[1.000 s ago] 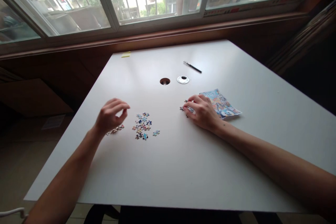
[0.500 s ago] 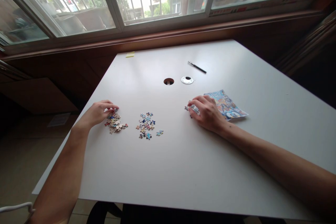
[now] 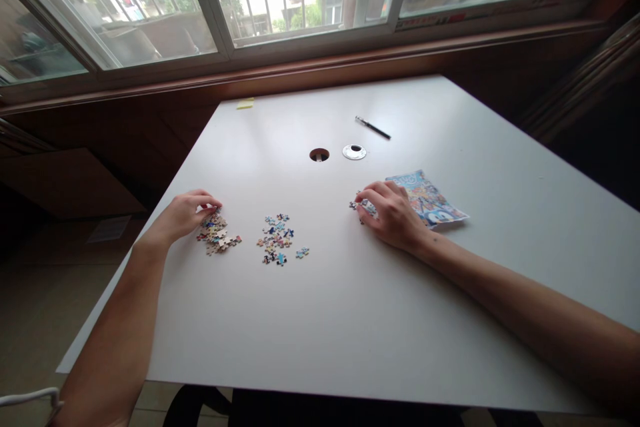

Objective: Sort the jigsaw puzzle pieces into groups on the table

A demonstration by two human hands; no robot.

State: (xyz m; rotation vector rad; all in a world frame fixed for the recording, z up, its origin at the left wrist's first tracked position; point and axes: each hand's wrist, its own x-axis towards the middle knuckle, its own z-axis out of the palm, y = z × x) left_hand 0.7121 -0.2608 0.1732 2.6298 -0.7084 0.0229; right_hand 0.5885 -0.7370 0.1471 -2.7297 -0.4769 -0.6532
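Observation:
On the white table (image 3: 320, 320) lie three groups of jigsaw puzzle pieces. My left hand (image 3: 189, 213) is over the far side of the left heap (image 3: 217, 235), thumb and forefinger pinched on a puzzle piece mostly hidden by the fingertips. Many pieces in that heap show their plain backs. Picture-side-up pieces (image 3: 276, 233) are spread in the middle, with one piece (image 3: 303, 252) apart at their right. At the right, my right hand (image 3: 393, 213) curls over a small group (image 3: 367, 207), fingertips closed at a puzzle piece; the hand partly covers the group.
A colourful printed picture sheet (image 3: 425, 197) lies beside and partly behind my right hand. Farther back are a black pen (image 3: 373, 127), a round cable hole (image 3: 319, 155) and its silver cover (image 3: 355, 152). A yellow sticky note (image 3: 245, 104) sits at the far left edge, below the window.
The whole view has shifted slightly. Both hands stay at their groups of pieces, with only slight finger movement.

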